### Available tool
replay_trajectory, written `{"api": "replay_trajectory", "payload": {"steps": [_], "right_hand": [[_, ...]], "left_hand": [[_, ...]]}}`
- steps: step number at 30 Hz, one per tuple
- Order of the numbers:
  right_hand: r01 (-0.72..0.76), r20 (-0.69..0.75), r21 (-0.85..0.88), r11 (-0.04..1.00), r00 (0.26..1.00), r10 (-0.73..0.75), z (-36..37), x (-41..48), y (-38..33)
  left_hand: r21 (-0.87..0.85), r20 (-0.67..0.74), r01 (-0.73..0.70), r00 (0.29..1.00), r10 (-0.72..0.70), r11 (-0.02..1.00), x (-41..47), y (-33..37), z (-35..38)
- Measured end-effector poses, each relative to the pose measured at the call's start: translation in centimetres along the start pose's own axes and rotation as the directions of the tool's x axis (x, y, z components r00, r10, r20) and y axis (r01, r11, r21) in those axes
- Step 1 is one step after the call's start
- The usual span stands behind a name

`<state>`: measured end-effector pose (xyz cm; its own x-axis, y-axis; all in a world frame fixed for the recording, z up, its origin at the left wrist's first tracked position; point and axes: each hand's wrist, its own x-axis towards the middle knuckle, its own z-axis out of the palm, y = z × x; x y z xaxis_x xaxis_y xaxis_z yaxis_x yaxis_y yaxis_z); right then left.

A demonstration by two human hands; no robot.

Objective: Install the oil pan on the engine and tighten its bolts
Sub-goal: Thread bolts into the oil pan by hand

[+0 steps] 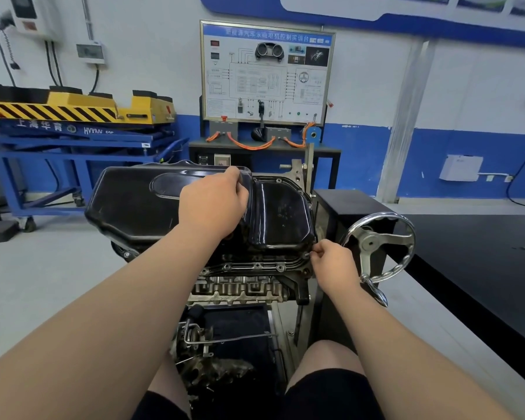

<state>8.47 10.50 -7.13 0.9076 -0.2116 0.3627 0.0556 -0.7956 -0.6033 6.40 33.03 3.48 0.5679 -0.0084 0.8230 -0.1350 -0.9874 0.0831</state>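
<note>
Black oil pan (140, 204) rests on the engine (240, 286); our left hand (212, 204) grips its ridge, our right hand (331, 262) pinches a corner bolt (306, 254) (a shifting pan could cross-thread it).

The glossy black pressed-metal oil pan (152, 204) sits at centre over the dull grey cast engine block (240, 287). A silvery bolt (306, 254) shows at its 4 o'clock corner. At 3 o'clock, a silver spoked handwheel (379, 247) fronts a matte black box (346, 204). At 10 o'clock, a yellow lift platform (73, 101) bears black-and-yellow diagonal hazard stripes above a blue steel frame (73, 146). At 12 o'clock, orange cables (249, 144) trail below a white diagram board (267, 80).
</note>
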Motion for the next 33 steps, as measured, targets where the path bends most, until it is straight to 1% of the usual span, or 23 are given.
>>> {"api": "replay_trajectory", "payload": {"steps": [3, 7, 9, 12, 16, 18, 21, 22, 23, 24, 25, 26, 27, 28, 29, 30, 31, 33], "right_hand": [[0.028, -0.03, -0.035, 0.999, 0.999, -0.029, 0.6, -0.3, -0.1], [0.016, -0.083, 0.056, 0.998, 0.996, -0.011, 1.3, -0.7, -0.3], [0.01, -0.078, 0.083, 0.996, 0.997, -0.003, 1.6, -1.0, -0.1], [-0.005, -0.095, 0.053, 0.999, 0.995, 0.01, 2.0, -1.5, -0.2], [-0.046, -0.14, -0.058, 0.997, 0.989, 0.038, 2.3, -1.3, -1.1], [-0.044, -0.161, -0.042, 0.998, 0.986, 0.036, 2.7, -1.6, -0.8], [0.004, -0.169, 0.154, 0.988, 0.985, 0.023, 3.6, -2.1, 0.2], [-0.017, -0.169, 0.24, 0.971, 0.984, 0.06, 3.9, -2.3, 0.4], [-0.077, -0.177, 0.336, 0.939, 0.974, 0.143, 4.1, -2.4, 0.8], [-0.154, -0.184, 0.446, 0.882, 0.948, 0.258, 4.4, -2.4, 1.6], [-0.239, -0.16, 0.563, 0.791, 0.908, 0.388, 4.7, -2.6, 2.7], [-0.327, -0.095, 0.663, 0.673, 0.856, 0.509, 5.1, -3.1, 3.9], [-0.403, -0.022, 0.717, 0.568, 0.802, 0.597, 5.4, -3.8, 5.2], [-0.45, 0.032, 0.737, 0.505, 0.769, 0.639, 5.7, -4.5, 6.2], [-0.466, 0.055, 0.736, 0.491, 0.764, 0.643, 5.8, -5.2, 6.7], [-0.45, 0.045, 0.73, 0.515, 0.783, 0.62, 5.8, -5.6, 6.8], [-0.407, 0.013, 0.718, 0.565, 0.819, 0.574, 5.4, -5.6, 6.0], [-0.271, -0.065, 0.679, 0.682, 0.904, 0.423, 3.8, -5.1, 3.0]], "left_hand": [[0.005, 0.01, 0.007, 1.0, -0.007, 1.0, -0.1, 0.0, 0.1], [0.009, 0.001, 0.002, 1.0, -0.002, 1.0, -0.1, 0.2, 0.1], [0.016, 0.0, -0.005, 1.0, 0.005, 1.0, -0.1, 0.2, 0.0], [0.009, 0.008, -0.006, 1.0, 0.006, 1.0, -0.1, 0.3, -0.1], [0.008, 0.006, -0.008, 1.0, 0.008, 1.0, -0.1, 0.3, -0.2], [0.009, 0.006, -0.012, 1.0, 0.012, 1.0, -0.1, 0.3, -0.3], [-0.002, 0.002, -0.022, 1.0, 0.022, 1.0, -0.1, 0.3, -0.3], [-0.006, 0.0, -0.021, 1.0, 0.021, 1.0, -0.2, 0.2, -0.4], [-0.01, 0.0, -0.023, 1.0, 0.023, 1.0, -0.2, 0.2, -0.4], [-0.013, 0.003, -0.027, 1.0, 0.027, 1.0, -0.3, 0.2, -0.4], [-0.013, 0.006, -0.031, 0.999, 0.031, 0.999, -0.2, 0.2, -0.5], [-0.014, 0.01, -0.033, 0.999, 0.033, 0.999, -0.3, 0.2, -0.5], [-0.019, 0.012, -0.032, 0.999, 0.032, 0.999, -0.3, 0.3, -0.4], [-0.025, 0.011, -0.03, 0.999, 0.03, 0.999, -0.2, 0.3, -0.4], [-0.03, 0.009, -0.029, 1.0, 0.029, 0.999, -0.2, 0.3, -0.4], [-0.032, 0.007, -0.028, 1.0, 0.029, 0.999, -0.2, 0.3, -0.4], [-0.03, 0.007, -0.025, 1.0, 0.026, 0.999, -0.1, 0.3, -0.4], [-0.024, 0.011, -0.014, 1.0, 0.014, 1.0, 0.0, 0.2, -0.4]]}}
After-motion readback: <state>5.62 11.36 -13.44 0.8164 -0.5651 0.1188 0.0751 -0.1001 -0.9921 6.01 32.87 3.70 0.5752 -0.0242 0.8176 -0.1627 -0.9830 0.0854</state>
